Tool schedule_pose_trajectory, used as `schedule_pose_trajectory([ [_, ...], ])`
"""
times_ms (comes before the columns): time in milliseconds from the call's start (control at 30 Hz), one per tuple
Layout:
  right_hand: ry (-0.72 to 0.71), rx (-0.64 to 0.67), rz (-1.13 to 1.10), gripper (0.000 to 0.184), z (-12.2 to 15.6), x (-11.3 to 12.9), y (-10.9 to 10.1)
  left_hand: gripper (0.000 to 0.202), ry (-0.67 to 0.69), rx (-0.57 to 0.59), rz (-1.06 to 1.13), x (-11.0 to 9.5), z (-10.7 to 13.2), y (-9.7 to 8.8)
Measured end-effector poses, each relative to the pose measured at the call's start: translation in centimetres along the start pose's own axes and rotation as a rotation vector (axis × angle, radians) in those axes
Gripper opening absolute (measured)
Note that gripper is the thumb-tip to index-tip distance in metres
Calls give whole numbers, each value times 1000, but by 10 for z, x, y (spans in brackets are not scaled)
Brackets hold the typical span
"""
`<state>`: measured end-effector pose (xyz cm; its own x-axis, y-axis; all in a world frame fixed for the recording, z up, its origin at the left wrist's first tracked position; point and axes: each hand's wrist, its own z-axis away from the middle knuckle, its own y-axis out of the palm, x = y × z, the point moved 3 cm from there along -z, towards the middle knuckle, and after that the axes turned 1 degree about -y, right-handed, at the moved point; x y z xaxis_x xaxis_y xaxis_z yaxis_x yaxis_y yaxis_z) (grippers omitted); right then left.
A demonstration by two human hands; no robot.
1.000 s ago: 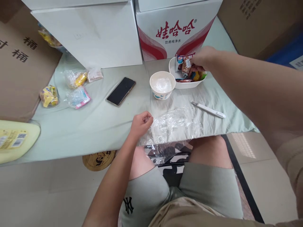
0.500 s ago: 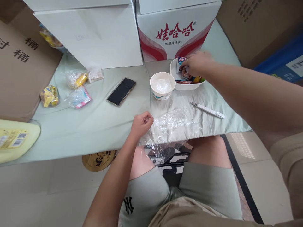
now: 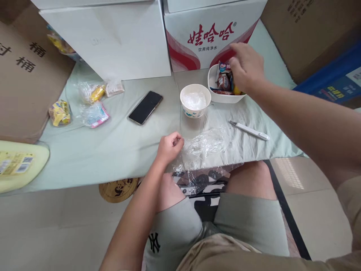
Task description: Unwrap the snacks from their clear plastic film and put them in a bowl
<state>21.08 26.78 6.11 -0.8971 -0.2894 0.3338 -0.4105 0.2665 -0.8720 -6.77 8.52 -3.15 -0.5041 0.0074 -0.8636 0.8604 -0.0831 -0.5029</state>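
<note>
Head camera: we judged that the white tray of wrapped snacks could tip if the right hand pressed its rim, and the clear plastic film, overhanging the table, could slip off if tugged. We found the right hand over the tray, thumb and forefinger slightly apart, grip undeterminable; the left hand was curled tight beside the film, contents hidden.
</note>
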Motion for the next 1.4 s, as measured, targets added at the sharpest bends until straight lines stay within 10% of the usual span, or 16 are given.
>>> schedule_pose_trajectory([
  [100, -231, -88, -105, 36, 59, 16, -13, 21, 5, 5, 25, 1, 1, 1],
  [233, -689, 109, -260, 30, 173, 28, 7, 20, 3, -1, 38, 4, 0, 4],
  [333, -723, 241, -238, 38, 226, 26, 30, 19, -26, -3, 64, 4, -4, 3],
  [567, -578, 421, -24, 56, 228, 22, 47, 15, -388, 162, 106, -15, -29, -29],
  [800, -498, 404, 39, 56, 229, 27, 45, 5, -320, -272, -46, 3, -47, -79],
  [967, -496, 369, 12, 58, 231, 25, 44, 20, -16, -670, -307, -12, -5, -83],
  [1067, -486, 361, -1, 62, 231, 23, 44, 32, 329, -212, -484, -43, 36, -51],
  [1167, -481, 368, -39, 70, 230, 22, 44, 53, 363, 265, -634, -52, 73, -20],
  [1400, -352, 318, -386, 71, 219, 7, 41, 15, 269, 216, -447, -22, 99, -25],
])
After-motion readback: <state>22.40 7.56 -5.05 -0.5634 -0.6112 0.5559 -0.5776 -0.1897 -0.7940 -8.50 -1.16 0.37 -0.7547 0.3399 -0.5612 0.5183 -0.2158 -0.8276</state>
